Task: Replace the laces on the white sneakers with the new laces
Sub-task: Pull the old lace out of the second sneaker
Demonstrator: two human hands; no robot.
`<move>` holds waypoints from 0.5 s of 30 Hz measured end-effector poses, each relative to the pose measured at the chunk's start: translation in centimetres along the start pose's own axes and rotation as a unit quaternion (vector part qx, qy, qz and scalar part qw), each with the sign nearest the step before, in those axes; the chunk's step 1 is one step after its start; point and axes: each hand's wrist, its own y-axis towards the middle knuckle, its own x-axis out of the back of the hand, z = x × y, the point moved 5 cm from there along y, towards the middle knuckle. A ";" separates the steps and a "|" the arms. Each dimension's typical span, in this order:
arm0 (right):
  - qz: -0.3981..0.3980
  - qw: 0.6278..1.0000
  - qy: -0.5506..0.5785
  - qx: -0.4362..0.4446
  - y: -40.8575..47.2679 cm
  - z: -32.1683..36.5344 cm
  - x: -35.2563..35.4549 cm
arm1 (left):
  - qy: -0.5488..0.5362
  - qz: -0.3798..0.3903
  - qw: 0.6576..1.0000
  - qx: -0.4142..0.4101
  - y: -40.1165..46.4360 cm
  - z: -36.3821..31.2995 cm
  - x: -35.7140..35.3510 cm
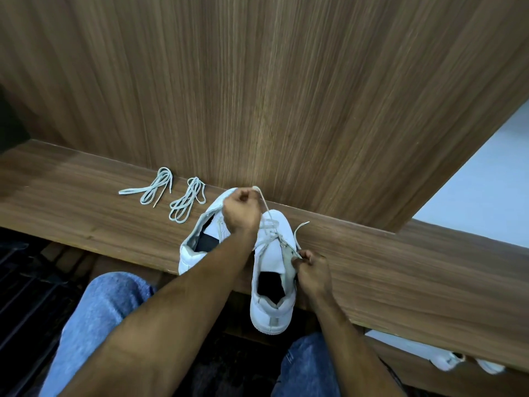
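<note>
On wooden shelf [86, 202], sneaker lace [264, 206] pinched in left hand [240, 210]

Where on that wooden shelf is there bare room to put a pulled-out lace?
Bare shelf stretches right of the right hand, and left of the loose laces. It is crowded between those laces and the sneakers.

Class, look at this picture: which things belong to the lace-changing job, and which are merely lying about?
Part of the job:
right sneaker, gripped by the right hand
its lace, pulled by the left hand
left sneaker
two bundled laces

Merely there:
wooden shelf
another pair of white shoes, bottom right
</note>
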 end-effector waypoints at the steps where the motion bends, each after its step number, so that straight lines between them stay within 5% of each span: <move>1: -0.001 1.000 -0.003 0.005 0.1 0.1 0.0 | -0.063 -0.037 0.997 0.033 0.7 -0.3 0.3; 3: -0.003 1.000 -0.002 0.005 0.0 0.1 0.1 | -0.074 -0.040 0.995 0.058 1.3 -0.5 0.2; 6: 0.002 1.000 0.003 -0.001 0.0 0.0 0.1 | 0.156 0.056 0.986 -0.030 0.9 0.1 -0.7; 8: 0.007 1.000 0.004 0.000 0.0 0.0 0.0 | 0.342 0.117 0.918 -0.160 0.0 0.4 -1.5; 10: 0.007 1.000 0.003 0.001 0.0 0.1 0.1 | 0.490 0.177 0.811 -0.266 -1.5 1.2 -2.7; 12: 0.009 1.000 0.002 -0.001 0.0 0.1 0.0 | 0.579 0.238 0.721 -0.298 -2.4 2.7 -3.6; 15: 0.004 1.000 -0.004 -0.005 0.0 0.1 0.1 | 0.647 0.235 0.649 -0.325 -2.8 4.0 -4.0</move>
